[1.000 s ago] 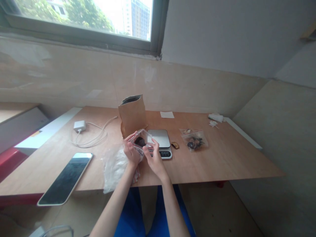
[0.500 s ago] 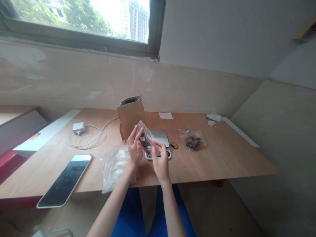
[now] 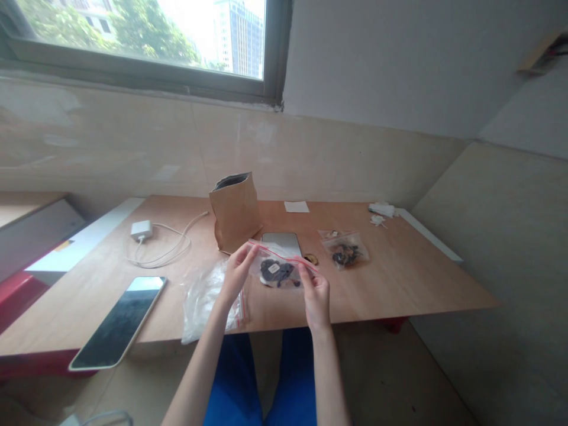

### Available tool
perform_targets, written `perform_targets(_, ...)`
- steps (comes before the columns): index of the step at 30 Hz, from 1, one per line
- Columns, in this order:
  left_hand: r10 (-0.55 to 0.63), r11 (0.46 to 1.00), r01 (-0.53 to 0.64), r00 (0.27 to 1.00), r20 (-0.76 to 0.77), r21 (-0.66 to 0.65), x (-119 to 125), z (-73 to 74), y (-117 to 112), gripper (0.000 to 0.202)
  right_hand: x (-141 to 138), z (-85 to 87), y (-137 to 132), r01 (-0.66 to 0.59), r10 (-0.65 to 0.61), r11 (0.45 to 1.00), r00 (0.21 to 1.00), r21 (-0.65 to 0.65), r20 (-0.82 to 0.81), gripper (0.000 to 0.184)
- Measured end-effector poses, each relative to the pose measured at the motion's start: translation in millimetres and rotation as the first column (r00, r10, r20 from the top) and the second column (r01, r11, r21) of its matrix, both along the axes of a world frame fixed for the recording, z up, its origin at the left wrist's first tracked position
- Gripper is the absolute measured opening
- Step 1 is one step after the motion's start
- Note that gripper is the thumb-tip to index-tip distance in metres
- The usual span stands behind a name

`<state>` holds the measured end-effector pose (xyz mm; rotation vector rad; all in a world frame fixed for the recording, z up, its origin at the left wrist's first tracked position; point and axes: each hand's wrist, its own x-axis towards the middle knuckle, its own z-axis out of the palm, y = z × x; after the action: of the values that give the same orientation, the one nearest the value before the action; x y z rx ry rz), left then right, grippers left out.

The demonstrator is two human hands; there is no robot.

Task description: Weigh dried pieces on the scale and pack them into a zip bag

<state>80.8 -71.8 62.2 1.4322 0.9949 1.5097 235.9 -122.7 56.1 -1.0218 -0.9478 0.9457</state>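
A clear zip bag (image 3: 290,283) with a red seal strip is stretched between my hands, holding dark dried pieces and a small white label. My left hand (image 3: 238,270) pinches its upper left corner, and my right hand (image 3: 316,291) pinches the upper right end of the strip. Behind the bag lies a kitchen scale (image 3: 284,238), its front part mostly hidden. A brown dried slice (image 3: 312,259) rests just right of the scale. Below my left hand, a heap of clear plastic bags (image 3: 204,305) lies at the table's front edge.
An open brown paper bag (image 3: 235,216) stands behind the scale. To the right lies another filled zip bag (image 3: 346,251). On the left are a phone (image 3: 119,322) overhanging the front edge and a white charger (image 3: 141,229) with its cable. White scraps (image 3: 382,210) sit at the back right.
The zip bag went from tilted and bunched to spread out level, its seal strip now stretched sideways. My right hand moved to the right, and my left hand shifted slightly left and closed on the corner.
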Motion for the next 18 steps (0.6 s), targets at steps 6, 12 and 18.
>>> perform_targets(6,0.251,0.968,-0.251,0.966,0.055,-0.007,18,-10.5,-27,0.032,6,-0.6,-5,0.02,-0.017,0.997,0.999,-0.073,0.041,0.041)
perform_targets(12,0.266,0.964,-0.263,0.96,0.084,-0.047,18,-12.1,-44,0.035,15,1.8,-9,-0.054,0.059,0.997,0.993,-0.051,0.102,0.041)
perform_targets(18,0.309,0.95,-0.299,0.941,0.136,-0.092,23,-16.6,-54,0.039,19,0.6,-10,-0.054,0.056,0.995,0.998,-0.087,0.018,0.031)
